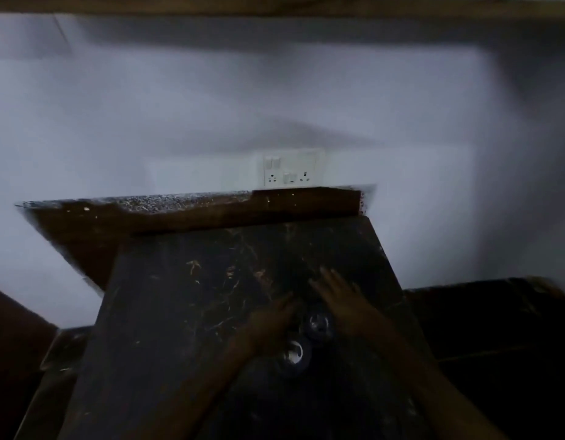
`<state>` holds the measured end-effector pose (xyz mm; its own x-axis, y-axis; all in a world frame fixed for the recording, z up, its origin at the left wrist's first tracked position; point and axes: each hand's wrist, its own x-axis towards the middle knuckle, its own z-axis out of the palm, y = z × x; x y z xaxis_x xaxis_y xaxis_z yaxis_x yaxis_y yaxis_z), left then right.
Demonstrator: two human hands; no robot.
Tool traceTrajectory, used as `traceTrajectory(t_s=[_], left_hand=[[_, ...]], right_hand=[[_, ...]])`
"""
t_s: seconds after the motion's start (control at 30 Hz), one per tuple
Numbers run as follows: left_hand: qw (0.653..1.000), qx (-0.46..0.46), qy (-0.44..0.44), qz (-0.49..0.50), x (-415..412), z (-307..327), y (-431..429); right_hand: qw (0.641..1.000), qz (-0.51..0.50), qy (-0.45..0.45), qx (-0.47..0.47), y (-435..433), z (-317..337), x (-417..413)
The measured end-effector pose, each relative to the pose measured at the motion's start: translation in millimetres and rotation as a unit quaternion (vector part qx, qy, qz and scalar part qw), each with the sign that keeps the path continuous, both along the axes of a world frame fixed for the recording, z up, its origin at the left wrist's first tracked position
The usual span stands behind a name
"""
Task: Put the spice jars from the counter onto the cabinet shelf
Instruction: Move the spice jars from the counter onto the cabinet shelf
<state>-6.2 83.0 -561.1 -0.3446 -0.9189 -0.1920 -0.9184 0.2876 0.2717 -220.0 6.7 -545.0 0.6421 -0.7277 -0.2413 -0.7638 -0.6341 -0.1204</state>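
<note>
The view is dim and blurred. In the lower centre of the frame two jars stand on a dark slab. The nearer jar shows a shiny round top; the farther jar stands just above and to the right of it, close beside it. What either jar holds cannot be told.

The left hand reaches in from the lower centre and lies just left of the jars, its fingers pointing up and right toward the farther jar. The right hand comes in from the lower right and sits above and right of the farther jar, its fingers loosely spread and stretched toward the top of the frame. Whether either hand touches or grips a jar cannot be told through the blur.

The slab is black with pale and rusty veining and fills the lower middle of the frame. Beyond it, across the middle, runs a brown ledge with a speckled top edge. Behind that rises a plain pale wall, with a white socket plate just above the ledge at centre. A brown strip crosses the very top of the frame.
</note>
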Motion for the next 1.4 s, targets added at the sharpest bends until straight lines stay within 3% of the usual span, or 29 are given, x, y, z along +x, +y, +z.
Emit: traceTrajectory(t_s=[0.07,0.13,0.27,0.4,0.43,0.5,0.57,0.6,0.63,0.67,0.7,0.73,0.87,1.03,1.13,1.2,1.4], left_hand=[[0.999,0.036,0.018,0.018,-10.9,-56.2,23.5],[0.994,0.065,0.052,0.066,-21.1,-83.9,36.0],[0.986,0.072,0.098,0.115,-30.9,-88.0,30.6],[0.981,0.061,0.147,0.111,-24.4,-62.3,15.3],[0.977,0.070,0.172,0.101,-25.6,-44.9,3.9],[0.956,-0.002,0.278,0.096,-22.0,-22.6,2.6],[0.955,-0.013,0.234,0.180,-12.5,3.0,-34.6],[0.951,-0.060,0.245,0.178,-12.3,35.6,-44.6],[0.949,-0.104,0.289,0.077,-11.5,64.3,-47.7],[0.932,-0.087,0.352,0.001,-15.0,99.3,-50.1],[0.930,-0.089,0.355,0.013,-27.6,151.6,-55.6],[0.908,-0.069,0.413,0.010,-32.1,189.5,-58.7],[0.850,-0.113,0.509,-0.076,-48.1,306.0,-86.6],[0.813,-0.098,0.556,-0.143,-53.1,398.9,-104.8],[0.786,-0.113,0.588,-0.156,-64.6,434.1,-118.0],[0.785,-0.150,0.581,-0.154,-72.0,453.2,-127.5],[0.848,-0.289,0.422,-0.139,-101.1,497.9,-174.1]], right_hand=[[0.995,0.010,0.083,0.047,10.5,-49.9,-0.3],[0.994,0.003,0.093,0.066,14.1,-77.4,6.3],[0.996,-0.036,0.049,0.063,10.1,-97.5,18.4],[0.999,-0.021,-0.010,0.035,0.6,-65.1,10.3],[0.999,-0.035,-0.027,0.032,-2.4,-47.6,7.5],[0.994,-0.062,-0.073,0.049,-11.0,-3.0,1.8],[0.984,-0.067,-0.148,0.077,-20.7,50.1,-4.4],[0.979,-0.064,-0.179,0.068,-26.3,85.9,-12.2],[0.978,-0.057,-0.195,0.051,-29.9,121.6,-18.4],[0.974,-0.053,-0.214,0.043,-33.0,152.3,-22.1],[0.968,-0.048,-0.243,0.038,-34.0,188.5,-28.3],[0.959,-0.043,-0.279,0.035,-33.8,222.7,-35.1],[0.920,-0.022,-0.389,0.024,-34.7,337.7,-71.3],[0.880,0.020,-0.469,0.068,-37.4,418.9,-100.3],[0.856,0.011,-0.517,0.019,-47.2,451.2,-101.6],[0.846,-0.005,-0.532,-0.035,-56.3,466.5,-101.5],[0.816,-0.054,-0.526,-0.232,-104.8,490.8,-96.4]])
